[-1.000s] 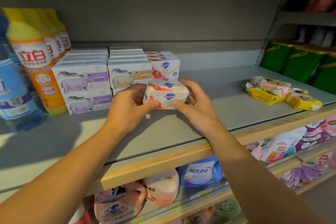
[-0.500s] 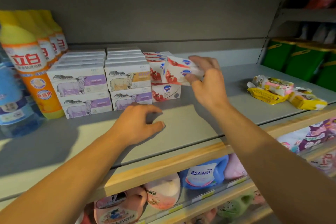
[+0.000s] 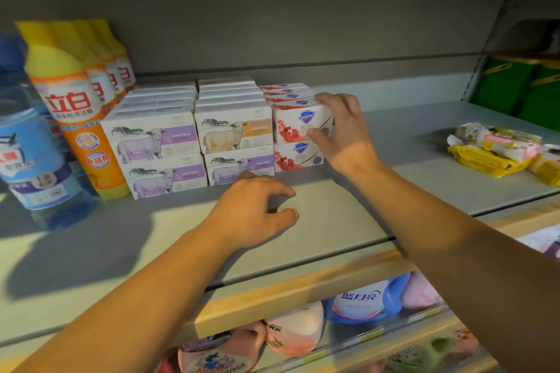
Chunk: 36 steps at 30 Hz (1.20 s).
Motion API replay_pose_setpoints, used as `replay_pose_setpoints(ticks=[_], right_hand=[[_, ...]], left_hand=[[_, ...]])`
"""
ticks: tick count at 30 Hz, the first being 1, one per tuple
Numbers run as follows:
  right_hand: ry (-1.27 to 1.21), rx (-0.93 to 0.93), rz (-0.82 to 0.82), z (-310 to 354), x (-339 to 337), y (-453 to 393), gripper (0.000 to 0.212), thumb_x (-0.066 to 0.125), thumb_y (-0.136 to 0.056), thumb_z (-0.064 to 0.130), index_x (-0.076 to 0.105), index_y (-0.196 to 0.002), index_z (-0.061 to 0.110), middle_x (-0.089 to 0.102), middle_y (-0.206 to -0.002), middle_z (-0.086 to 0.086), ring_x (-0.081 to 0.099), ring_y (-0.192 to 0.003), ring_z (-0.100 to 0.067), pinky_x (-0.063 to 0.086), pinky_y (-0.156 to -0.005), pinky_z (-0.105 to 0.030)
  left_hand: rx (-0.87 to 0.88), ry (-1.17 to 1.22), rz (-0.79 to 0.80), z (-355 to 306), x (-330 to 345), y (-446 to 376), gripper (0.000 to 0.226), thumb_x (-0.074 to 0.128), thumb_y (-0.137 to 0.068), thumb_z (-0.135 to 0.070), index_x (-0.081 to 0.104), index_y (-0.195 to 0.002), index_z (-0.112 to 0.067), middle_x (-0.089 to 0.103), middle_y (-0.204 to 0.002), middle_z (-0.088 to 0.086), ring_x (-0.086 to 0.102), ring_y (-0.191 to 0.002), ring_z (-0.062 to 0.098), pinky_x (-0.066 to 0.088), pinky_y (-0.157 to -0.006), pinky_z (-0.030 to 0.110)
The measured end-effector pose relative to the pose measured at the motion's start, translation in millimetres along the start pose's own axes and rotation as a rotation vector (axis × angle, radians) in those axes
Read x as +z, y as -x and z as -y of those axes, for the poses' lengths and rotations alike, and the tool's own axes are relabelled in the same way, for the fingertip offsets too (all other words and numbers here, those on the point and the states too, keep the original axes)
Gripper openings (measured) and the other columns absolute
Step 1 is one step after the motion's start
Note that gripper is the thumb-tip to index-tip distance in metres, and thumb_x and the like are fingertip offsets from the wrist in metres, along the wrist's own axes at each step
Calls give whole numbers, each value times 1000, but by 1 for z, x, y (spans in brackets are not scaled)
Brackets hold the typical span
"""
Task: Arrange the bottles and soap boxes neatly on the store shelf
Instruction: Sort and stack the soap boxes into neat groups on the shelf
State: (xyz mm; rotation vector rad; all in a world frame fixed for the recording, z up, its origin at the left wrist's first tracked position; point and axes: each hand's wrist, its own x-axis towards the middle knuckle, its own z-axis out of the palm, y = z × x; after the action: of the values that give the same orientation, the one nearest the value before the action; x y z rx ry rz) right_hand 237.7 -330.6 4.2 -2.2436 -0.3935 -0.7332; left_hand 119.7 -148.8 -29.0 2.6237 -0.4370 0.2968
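Soap box (image 3: 300,124) with the red pomegranate print sits on top of another one just like it (image 3: 298,156), front of the rightmost column on the grey shelf (image 3: 409,160), long side running left-right and label facing out. Right hand (image 3: 339,130) is wrapped over its right end, fingers across the top far edge and thumb down on the front face, so it's clamped on the box rather than just touching. Box lies to the left of that palm, so any squaring-up nudge would go leftward toward the sheep-print boxes (image 3: 233,130), which it's already just beside, looks flush or very nearly. Left hand (image 3: 254,209) is nearer the camera, resting on the shelf in front of the stacks with fingers loosely curled and holding nothing, so the right hand is clearly the one doing the job here. Further left are the orange dish soap bottles (image 3: 75,118) and a blue bottle (image 3: 27,154). Over on the far right there's a loose pile of yellow and pink wrapped packs (image 3: 497,151) well apart from the stacks, my guess is those get sorted next
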Motion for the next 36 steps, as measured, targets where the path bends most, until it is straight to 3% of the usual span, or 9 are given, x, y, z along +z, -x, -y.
replay_pose_setpoints(ticks=[2,10,15,18,21,23,26,30,36], right_hand=[[-30,14,-7,-2,7,2,65,77,-83,23,44,-138,30,41,-138,1,50,-116,-10,49,-72,-15],[-127,41,-30,-3,18,4,64,74,-86,20,41,-140,31,44,-135,-3,48,-100,-5,44,-67,-10],[-182,79,-32,2,15,5,73,76,-84,20,36,-144,29,47,-136,-1,52,-106,-6,55,-74,-23],[-309,210,26,0,11,8,76,81,-79,24,36,-140,29,57,-120,9,60,-101,-8,60,-68,-27],[-230,281,207,-10,7,9,59,79,-78,25,47,-127,23,63,-114,8,64,-101,-15,58,-82,-36],[-131,259,282,-15,8,9,50,77,-80,24,53,-124,20,65,-121,4,61,-100,-14,52,-86,-31],[-113,267,221,-18,12,9,35,71,-82,13,61,-116,17,71,-115,0,65,-92,-15,51,-85,-28],[-124,313,190,-25,12,10,13,67,-81,11,65,-86,22,76,-94,1,69,-82,-11,53,-75,-22],[-142,323,131,-31,11,11,13,75,-80,15,75,-93,15,76,-99,0,64,-78,-6,39,-63,-5]], left_hand=[[-2,0,-4,0,0,-1,41,69,-83,-46,66,-121,-31,65,-124,-13,51,-122,17,41,-104,37],[-24,17,-11,-1,-1,-2,39,71,-80,-44,68,-118,-33,65,-124,-13,51,-122,19,41,-103,36],[-36,35,-14,-2,-1,-2,37,73,-80,-42,69,-115,-32,66,-121,-13,52,-120,17,42,-103,37],[-47,55,-8,-3,-2,-1,36,73,-79,-41,69,-114,-31,66,-120,-13,52,-120,17,42,-103,36],[-62,68,-11,-3,-2,-2,36,73,-79,-40,69,-113,-31,66,-120,-12,53,-121,17,43,-103,36],[-68,72,-14,-3,-2,-1,35,74,-78,-39,70,-112,-31,67,-119,-12,53,-120,16,43,-102,36],[-68,73,-13,-4,-3,0,34,73,-79,-39,69,-111,-31,67,-119,-11,53,-120,16,43,-102,36],[-71,82,-15,-4,-4,0,33,74,-79,-39,70,-111,-30,67,-117,-11,54,-118,16,43,-101,36],[-81,87,-21,-5,-5,0,31,74,-79,-36,71,-109,-29,68,-113,-11,54,-116,16,43,-100,34]])
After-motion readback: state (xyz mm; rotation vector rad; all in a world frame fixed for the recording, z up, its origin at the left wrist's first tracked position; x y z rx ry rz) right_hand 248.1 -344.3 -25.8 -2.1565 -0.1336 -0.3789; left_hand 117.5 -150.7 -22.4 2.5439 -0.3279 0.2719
